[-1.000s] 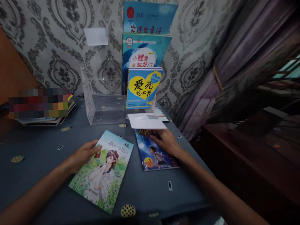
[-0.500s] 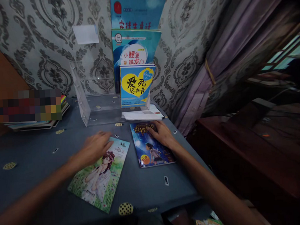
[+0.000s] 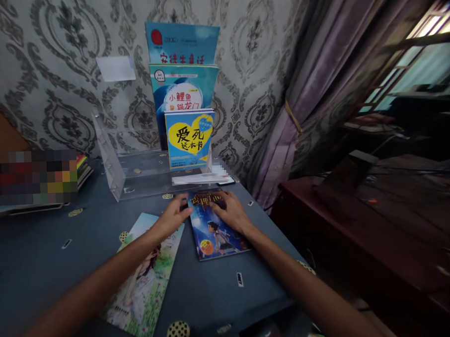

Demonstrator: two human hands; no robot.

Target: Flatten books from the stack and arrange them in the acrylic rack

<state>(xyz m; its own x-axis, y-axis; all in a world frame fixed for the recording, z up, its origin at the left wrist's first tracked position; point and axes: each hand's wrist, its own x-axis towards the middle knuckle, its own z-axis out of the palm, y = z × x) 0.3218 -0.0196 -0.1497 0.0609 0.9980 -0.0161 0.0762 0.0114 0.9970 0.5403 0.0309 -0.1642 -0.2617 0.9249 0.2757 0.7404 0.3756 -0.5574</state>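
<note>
A dark blue paperback (image 3: 209, 243) with gold lettering lies flat on the cloth-covered table. My right hand (image 3: 232, 213) grips its upper right edge, the thumb resting on the cover. At its upper left edge is my left hand (image 3: 174, 215), thumb and fingers apart; whether it touches the book is hard to tell. Under my left forearm lies a green paperback (image 3: 155, 286) with a drawn figure on its cover, partly hidden. Behind them stands a clear acrylic book rack (image 3: 111, 163), with a blue book (image 3: 190, 140) showing a yellow heart at its front.
Two taller teal books, a front one (image 3: 206, 85) and a rear one (image 3: 204, 40), stand in the rack. White papers (image 3: 195, 178) lie by its base. A book stack (image 3: 84, 172) is at left. A dark red cabinet (image 3: 324, 224) and a purple curtain (image 3: 272, 151) flank the right side.
My left hand has moved right, from the green paperback to the dark blue one's left edge. My right hand stays on the dark blue paperback. The camera view has shifted.
</note>
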